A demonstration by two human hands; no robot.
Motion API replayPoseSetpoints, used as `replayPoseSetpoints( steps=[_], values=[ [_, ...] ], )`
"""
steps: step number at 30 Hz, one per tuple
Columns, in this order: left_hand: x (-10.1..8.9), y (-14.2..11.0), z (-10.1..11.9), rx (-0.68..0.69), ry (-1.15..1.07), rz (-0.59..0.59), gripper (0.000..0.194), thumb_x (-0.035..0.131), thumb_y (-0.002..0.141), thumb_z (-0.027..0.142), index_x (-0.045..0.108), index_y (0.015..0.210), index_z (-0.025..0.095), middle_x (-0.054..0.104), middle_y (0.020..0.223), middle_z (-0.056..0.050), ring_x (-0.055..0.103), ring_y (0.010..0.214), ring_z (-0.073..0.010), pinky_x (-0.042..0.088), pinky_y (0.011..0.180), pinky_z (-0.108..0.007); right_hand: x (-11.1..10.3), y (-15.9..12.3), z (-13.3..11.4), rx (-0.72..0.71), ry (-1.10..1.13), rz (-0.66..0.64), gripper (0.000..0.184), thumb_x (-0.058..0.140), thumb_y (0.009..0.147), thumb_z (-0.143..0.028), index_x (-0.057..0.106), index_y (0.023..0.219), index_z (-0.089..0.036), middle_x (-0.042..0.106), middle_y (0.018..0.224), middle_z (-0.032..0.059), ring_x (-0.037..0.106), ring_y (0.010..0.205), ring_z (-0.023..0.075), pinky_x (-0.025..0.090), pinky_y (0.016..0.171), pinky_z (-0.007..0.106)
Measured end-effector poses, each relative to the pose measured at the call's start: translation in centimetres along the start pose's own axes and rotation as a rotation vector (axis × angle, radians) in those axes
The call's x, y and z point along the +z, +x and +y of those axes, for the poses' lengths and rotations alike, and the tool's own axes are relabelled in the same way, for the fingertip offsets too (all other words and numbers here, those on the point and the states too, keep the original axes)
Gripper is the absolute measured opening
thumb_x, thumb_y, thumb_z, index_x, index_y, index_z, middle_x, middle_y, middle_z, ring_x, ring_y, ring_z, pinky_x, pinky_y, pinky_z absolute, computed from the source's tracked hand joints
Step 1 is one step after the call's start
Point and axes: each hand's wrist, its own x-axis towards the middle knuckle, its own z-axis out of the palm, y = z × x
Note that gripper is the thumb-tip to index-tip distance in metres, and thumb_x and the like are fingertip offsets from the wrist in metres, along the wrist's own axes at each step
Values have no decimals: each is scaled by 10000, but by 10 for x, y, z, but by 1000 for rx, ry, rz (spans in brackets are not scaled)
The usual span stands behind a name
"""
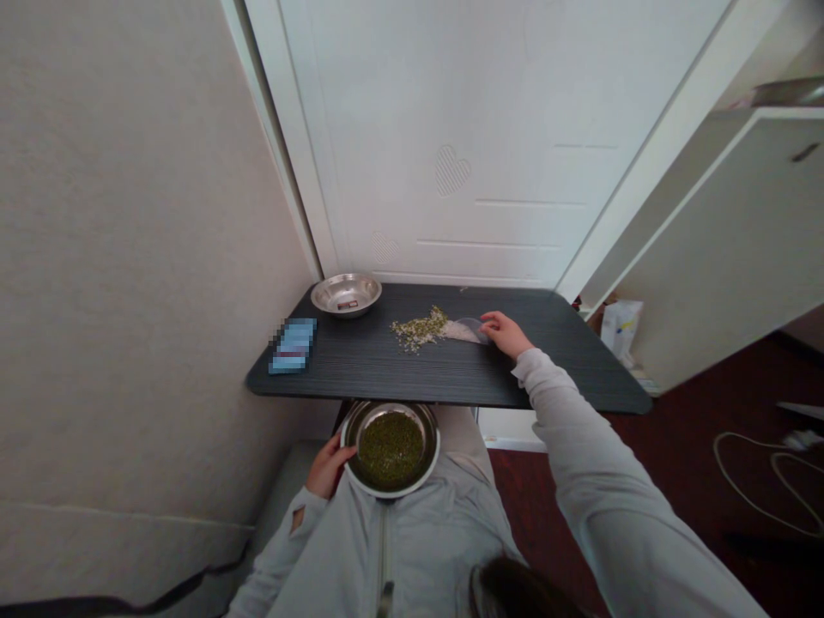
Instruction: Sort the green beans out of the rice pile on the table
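One bowl (390,493) in curled left fingers (345,454)

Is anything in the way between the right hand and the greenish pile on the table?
Yes: the clear plastic that the right hand touches, then white grains bordering the pile. Nothing else visible stands between them.

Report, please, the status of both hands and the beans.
Left hand holding bowl of green beans. Right hand at edge of clear plastic. Mixed grains on table. Nothing visibly blocking right hand.
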Motion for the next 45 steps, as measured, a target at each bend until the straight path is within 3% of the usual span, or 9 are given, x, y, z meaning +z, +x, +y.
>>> replayPoseSetpoints(
  steps=[6, 12, 17, 23, 45],
  values=[
    [4, -5, 6, -10, -17, 1, 436, 646, 447, 198, 583, 872, 121, 647, 704, -39, 565, 787, -233, 384, 750, -338, 14, 0, -18, 9, 217, 140, 222, 479, 590, -245, 479, 794, -159, 551, 624, -18, 430, 488, 67, 343, 486, 206],
    [3, -3, 3, 1, -16, 5, 433, 654, 439, 212, 588, 856, 118, 648, 707, -45, 565, 784, -239, 388, 742, -340, 76, -1, -43, 1, 283, 264, 220, 436, 612, -251, 484, 806, -158, 554, 649, 1, 459, 535, 92, 370, 524, 221],
    [-2, -1, -1, -9, -8, -6, 509, 661, 436, 234, 573, 923, 114, 648, 712, -52, 568, 776, -244, 387, 751, -353, 112, -11, -54, -52, 99, 277, 205, 403, 636, -235, 513, 796, -172, 556, 676, 10, 488, 609, 122, 391, 631, 270],
    [-5, 4, -6, -14, -34, 3, 510, 660, 439, 209, 565, 933, 121, 649, 727, -47, 566, 790, -234, 376, 771, -344, 114, -18, -57, -91, -100, 246, 221, 379, 660, -209, 521, 826, -180, 570, 714, 26, 503, 640, 140, 395, 664, 293],
    [3, -4, 2, 15, 26, 43, 521, 659, 434, 265, 573, 927, 119, 647, 697, -43, 560, 792, -234, 384, 753, -334, 115, -19, -55, -115, -164, 167, 219, 405, 657, -212, 537, 830, -191, 572, 700, 8, 499, 618, 127, 401, 654, 276]
  ],
)
